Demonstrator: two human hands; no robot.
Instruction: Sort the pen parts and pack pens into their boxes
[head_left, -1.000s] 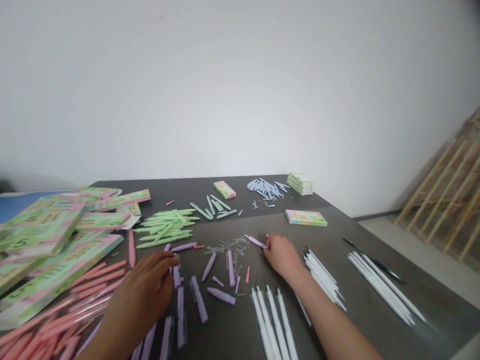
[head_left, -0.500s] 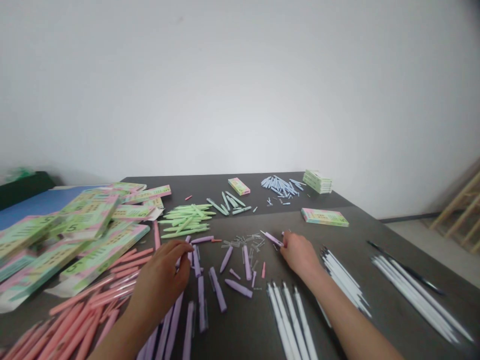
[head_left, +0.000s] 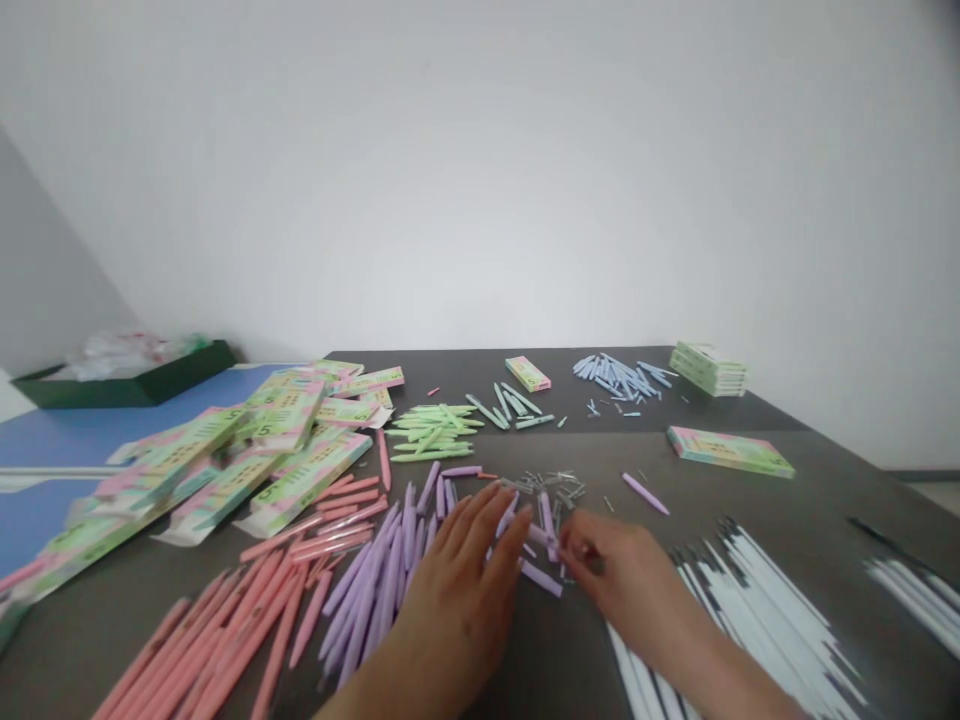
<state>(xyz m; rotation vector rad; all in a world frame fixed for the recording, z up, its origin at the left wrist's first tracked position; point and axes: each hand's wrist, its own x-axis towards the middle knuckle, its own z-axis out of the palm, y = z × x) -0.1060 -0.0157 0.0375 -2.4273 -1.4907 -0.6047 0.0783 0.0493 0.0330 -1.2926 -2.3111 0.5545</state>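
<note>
Where the hands nearly meet, purple barrels lie.

Box heap left, refills right, pens between

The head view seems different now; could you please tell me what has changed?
The left hand has moved right and the right hand left, closer together over purple pen parts. The right hand apparently let go of a purple pen, now lying on the table. Green pens and box stack stayed put.
</note>
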